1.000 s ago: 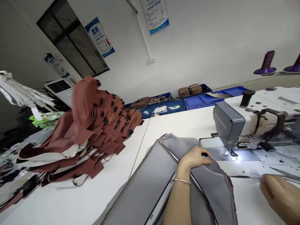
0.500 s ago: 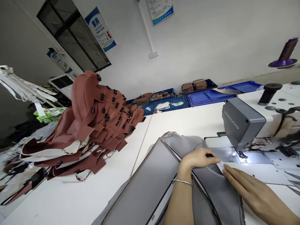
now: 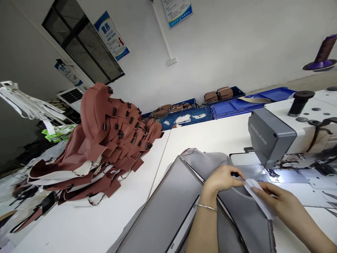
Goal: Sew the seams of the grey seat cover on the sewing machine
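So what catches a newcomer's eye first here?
The heap of reddish-brown pieces, at left on the white table, grabs attention first. At right stands the grey sewing machine, its needle area lit. In front, the left hand pinches the grey panel while the right hand holds a white strip against it.

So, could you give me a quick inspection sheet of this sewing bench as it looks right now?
Surface: white table, with a seam running across it.
Job's things: grey fabric piece lying before the sewing machine; white strip at its edge.
Clutter: pile of reddish-brown pieces with black clips, at the left.
Hands: left hand pinches the grey fabric piece's edge; right hand holds the white strip.
Cables: nothing seen on the table; a wall conduit runs down to a switch.
Surroundings: blue crates along the wall, purple thread cone top right, posters.
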Tool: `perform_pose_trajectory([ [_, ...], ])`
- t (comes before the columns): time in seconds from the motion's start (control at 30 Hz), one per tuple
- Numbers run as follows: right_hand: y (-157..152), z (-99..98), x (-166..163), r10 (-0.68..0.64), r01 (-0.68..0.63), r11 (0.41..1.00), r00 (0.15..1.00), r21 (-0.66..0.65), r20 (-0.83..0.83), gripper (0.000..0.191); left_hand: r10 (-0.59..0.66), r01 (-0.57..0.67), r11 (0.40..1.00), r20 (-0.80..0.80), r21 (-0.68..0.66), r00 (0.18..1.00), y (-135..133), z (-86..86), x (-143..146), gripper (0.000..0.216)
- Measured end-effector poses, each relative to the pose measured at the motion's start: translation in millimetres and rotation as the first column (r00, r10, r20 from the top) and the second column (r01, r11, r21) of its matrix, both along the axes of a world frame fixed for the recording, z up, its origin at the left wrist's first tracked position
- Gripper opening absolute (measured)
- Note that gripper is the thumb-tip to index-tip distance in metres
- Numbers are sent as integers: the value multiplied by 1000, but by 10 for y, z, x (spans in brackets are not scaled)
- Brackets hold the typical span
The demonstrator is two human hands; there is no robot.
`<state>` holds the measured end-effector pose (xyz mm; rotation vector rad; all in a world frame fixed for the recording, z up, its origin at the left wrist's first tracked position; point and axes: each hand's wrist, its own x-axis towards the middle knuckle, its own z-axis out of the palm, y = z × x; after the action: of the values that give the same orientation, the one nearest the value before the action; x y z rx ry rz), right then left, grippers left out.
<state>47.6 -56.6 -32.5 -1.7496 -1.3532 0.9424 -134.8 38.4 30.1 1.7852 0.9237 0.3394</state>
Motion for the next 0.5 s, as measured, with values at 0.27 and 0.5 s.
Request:
perform_pose_trajectory([
  [0.27,215,175,-83,109,-109,994,972,12,-208,47,2,-4,1000,71,21,997,-14,56,-23,17],
  [0.5,254,272,-57,125,-215,962,893,-167,-433,52,-140,139,988,11,64,990,-21,135,-34,31],
])
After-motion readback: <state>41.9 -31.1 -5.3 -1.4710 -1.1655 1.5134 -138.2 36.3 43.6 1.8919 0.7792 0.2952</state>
